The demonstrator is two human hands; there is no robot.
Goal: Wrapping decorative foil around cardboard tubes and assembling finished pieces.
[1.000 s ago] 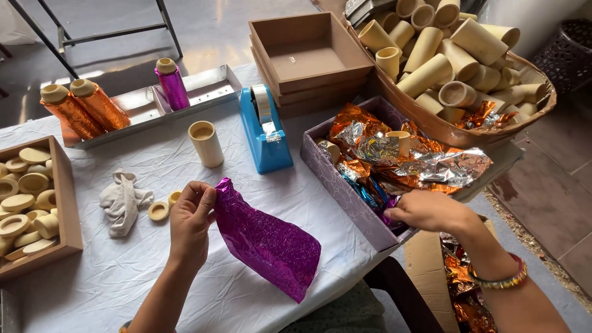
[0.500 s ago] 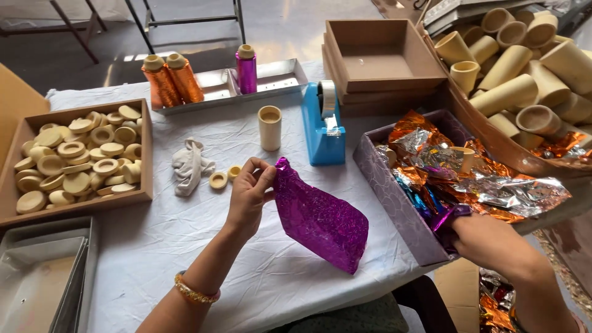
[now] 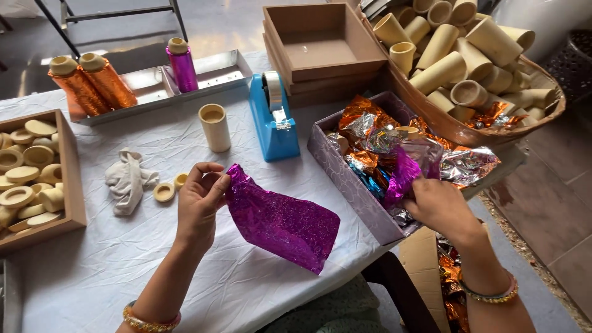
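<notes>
Over white cloth, left hand (image 3: 200, 200) pinching magenta foil sheet (image 3: 282, 225), right hand (image 3: 441, 206) gripping another (crumpled).

White-clothed table (image 3: 123, 271) — trays, boxes, blue tape dispenser (image 3: 273, 123), cream tube (image 3: 214, 127), perhaps a rag (image 3: 127, 180).

Single head view, looking steeply down from above and close behind the blue tape dispenser (image 3: 274, 123), facing forward across table.
</notes>
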